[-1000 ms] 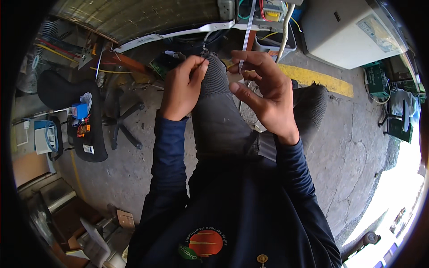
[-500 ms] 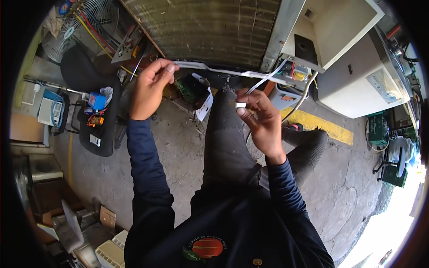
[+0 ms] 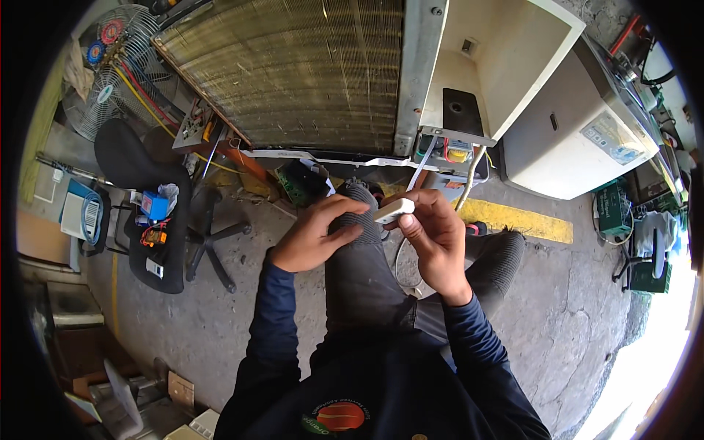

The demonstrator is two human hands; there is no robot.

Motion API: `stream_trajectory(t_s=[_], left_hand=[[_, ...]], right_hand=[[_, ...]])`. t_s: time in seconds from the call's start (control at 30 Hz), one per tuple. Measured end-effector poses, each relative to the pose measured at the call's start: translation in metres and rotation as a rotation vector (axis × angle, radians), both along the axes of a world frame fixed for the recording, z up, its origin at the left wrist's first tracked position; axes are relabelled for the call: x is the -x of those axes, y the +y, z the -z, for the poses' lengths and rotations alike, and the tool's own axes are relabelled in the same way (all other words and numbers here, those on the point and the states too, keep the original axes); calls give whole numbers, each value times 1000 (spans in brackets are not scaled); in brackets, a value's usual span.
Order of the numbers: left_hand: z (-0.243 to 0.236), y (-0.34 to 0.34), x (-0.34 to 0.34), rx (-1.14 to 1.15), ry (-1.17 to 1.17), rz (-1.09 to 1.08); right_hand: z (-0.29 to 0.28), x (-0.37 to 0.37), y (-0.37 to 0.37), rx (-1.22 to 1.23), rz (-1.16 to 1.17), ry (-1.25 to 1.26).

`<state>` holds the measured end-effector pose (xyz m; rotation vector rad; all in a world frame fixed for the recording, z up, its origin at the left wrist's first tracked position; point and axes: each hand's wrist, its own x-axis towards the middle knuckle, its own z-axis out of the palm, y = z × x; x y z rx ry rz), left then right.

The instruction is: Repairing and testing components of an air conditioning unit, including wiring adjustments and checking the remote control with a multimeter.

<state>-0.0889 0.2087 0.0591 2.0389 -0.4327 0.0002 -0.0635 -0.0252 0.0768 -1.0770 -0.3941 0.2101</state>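
Note:
In my right hand (image 3: 437, 246) is a small white plastic block (image 3: 394, 211), pinched between thumb and fingers above my knee. A flat white cable (image 3: 423, 166) runs from near this hand up to the opened wiring compartment (image 3: 458, 151) of a large unit. My left hand (image 3: 317, 233) hovers just left of the block, thumb and fingers apart, holding nothing. Beyond both hands, a white strip (image 3: 323, 157) lies along the lower edge of the unit's finned coil (image 3: 293, 81).
A black office chair (image 3: 158, 235) on the left bears a blue device (image 3: 154, 206) and loose wires. Under the coil sits a green circuit board (image 3: 297, 185). To the right stand a white appliance (image 3: 568, 136) and a yellow floor stripe (image 3: 524, 221). A wire-guard fan (image 3: 110, 88) is at far left.
My left hand has let go of the white strip and come down and right, close to the block. The block has turned, showing its longer side. The view has shifted.

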Motion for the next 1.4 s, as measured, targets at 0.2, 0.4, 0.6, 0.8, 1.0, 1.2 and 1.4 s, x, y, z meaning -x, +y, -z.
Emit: stream_trajectory(t_s=[0.2, 0.4, 0.6, 0.8, 1.0, 1.2, 1.4], left_hand=[[-18, -44, -9, 564, 341, 30], [-11, -74, -34, 731, 468, 54], [-18, -103, -52, 786, 373, 92], [-22, -119, -70, 713, 211, -48], [-15, -128, -78, 727, 316, -270], [-30, -140, -69, 739, 149, -316], [-27, -138, -77, 443, 53, -513]], right_hand=[[9, -3, -11, 23, 27, 14], [16, -2, -43, 25, -94, 69], [18, 2, -57, -17, -74, -10], [13, -12, -54, -108, 112, 25], [8, -31, -42, -141, 211, 47], [12, -30, -49, -38, 272, 152], [18, -25, -56, 104, 206, 60]])
